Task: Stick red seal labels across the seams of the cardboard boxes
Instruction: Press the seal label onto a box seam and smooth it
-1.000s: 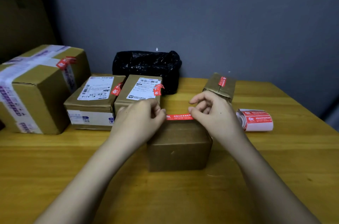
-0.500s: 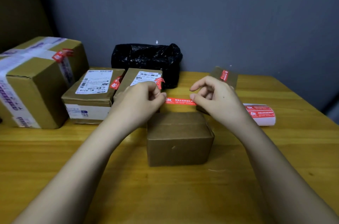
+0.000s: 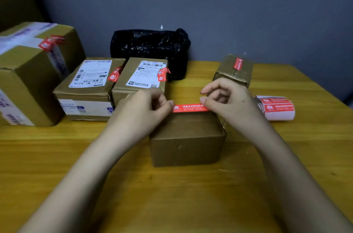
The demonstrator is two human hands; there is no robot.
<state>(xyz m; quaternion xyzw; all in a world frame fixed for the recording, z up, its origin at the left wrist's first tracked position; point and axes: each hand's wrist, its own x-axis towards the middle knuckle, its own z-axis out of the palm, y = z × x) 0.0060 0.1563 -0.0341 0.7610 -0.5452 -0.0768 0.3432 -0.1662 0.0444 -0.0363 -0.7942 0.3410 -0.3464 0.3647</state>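
- Left hand [image 3: 142, 110] and right hand [image 3: 228, 102] each pinch one end of a red label [image 3: 190, 108], stretched level over the far edge of a plain box [image 3: 187, 141].
- Label roll [image 3: 276, 107] lies right on the table [image 3: 172, 194].

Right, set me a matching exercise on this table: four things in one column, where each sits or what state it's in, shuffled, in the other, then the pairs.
Things
1. red seal label
2. label roll
3. black plastic bag
4. plain box

States
A. against the wall, behind the boxes
B. lying on the table right of the right hand
C. stretched between the left hand and the right
D. nearest the person, no red seal on it

Pairs: 1-C, 2-B, 3-A, 4-D
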